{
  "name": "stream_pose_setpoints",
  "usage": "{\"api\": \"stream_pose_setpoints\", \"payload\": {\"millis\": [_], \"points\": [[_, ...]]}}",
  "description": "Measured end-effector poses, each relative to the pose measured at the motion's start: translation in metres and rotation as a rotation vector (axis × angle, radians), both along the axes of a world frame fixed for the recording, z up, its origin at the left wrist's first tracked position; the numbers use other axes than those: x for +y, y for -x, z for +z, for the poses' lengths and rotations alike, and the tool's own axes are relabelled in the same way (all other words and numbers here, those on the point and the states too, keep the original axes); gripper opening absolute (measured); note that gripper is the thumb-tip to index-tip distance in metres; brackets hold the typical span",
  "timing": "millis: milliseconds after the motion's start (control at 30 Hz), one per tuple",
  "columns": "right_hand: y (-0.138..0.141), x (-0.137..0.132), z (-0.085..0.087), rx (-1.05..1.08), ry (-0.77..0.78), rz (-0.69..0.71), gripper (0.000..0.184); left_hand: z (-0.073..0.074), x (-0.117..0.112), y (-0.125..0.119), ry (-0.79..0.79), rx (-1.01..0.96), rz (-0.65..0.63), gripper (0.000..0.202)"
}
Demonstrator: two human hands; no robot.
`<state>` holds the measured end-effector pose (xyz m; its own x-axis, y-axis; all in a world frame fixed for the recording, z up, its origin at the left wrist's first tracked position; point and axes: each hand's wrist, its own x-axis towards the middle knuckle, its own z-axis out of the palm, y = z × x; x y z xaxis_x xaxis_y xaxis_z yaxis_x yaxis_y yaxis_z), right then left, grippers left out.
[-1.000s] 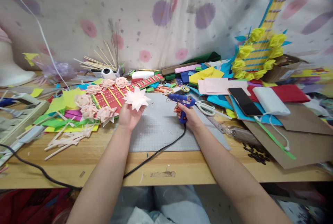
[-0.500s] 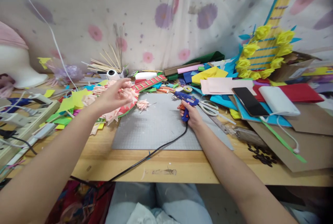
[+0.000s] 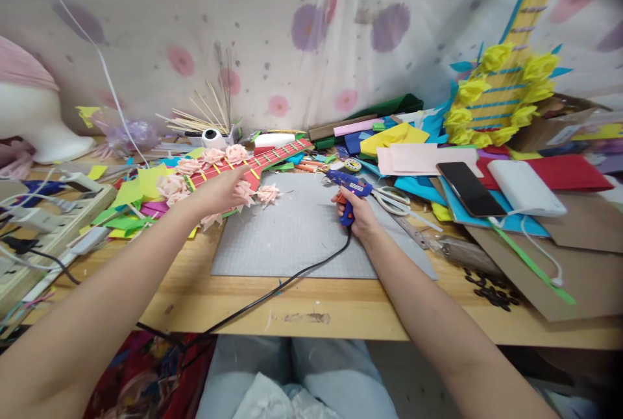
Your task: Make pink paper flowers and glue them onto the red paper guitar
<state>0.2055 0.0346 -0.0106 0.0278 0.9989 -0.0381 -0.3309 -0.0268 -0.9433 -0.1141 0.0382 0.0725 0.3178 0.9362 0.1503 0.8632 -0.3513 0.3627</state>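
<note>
My right hand (image 3: 356,210) grips a blue hot glue gun (image 3: 351,183) above the grey cutting mat (image 3: 292,244), its nozzle pointing up and left. A black cord runs from its handle toward the table's front edge. My left hand (image 3: 221,193) reaches over a red paper guitar (image 3: 253,166) edged with pink paper roses (image 3: 174,189). Its fingers are stretched forward, close to the roses on the guitar's near side; whether they touch one I cannot tell. A single pink paper rose (image 3: 268,194) lies on the mat's upper left, right of that hand.
Scissors (image 3: 390,200), a phone (image 3: 468,189) and a white power bank (image 3: 525,187) lie at the right. A yellow paper guitar (image 3: 501,91) stands behind them. Power strips (image 3: 92,211) line the left side; coloured paper scraps and wooden sticks (image 3: 195,120) fill the back.
My left hand has dropped lower over the guitar, and more of the guitar's red body and roses show behind it. The right hand and glue gun stay in place.
</note>
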Motion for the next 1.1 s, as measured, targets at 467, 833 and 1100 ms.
{"api": "stream_pose_setpoints", "payload": {"millis": [467, 833, 1100], "points": [[0.000, 0.000, 0.001, 0.049, 0.013, 0.016, 0.035, -0.017, 0.004, 0.010, 0.004, 0.077, -0.020, 0.074], [0.001, 0.001, 0.000, 0.073, 0.016, -0.008, 0.036, 0.023, -0.008, 0.014, -0.053, 0.005, 0.092, 0.056], [0.001, 0.001, 0.000, 0.066, 0.013, -0.003, 0.036, 0.026, -0.014, 0.019, -0.038, 0.231, 0.013, 0.061]]}}
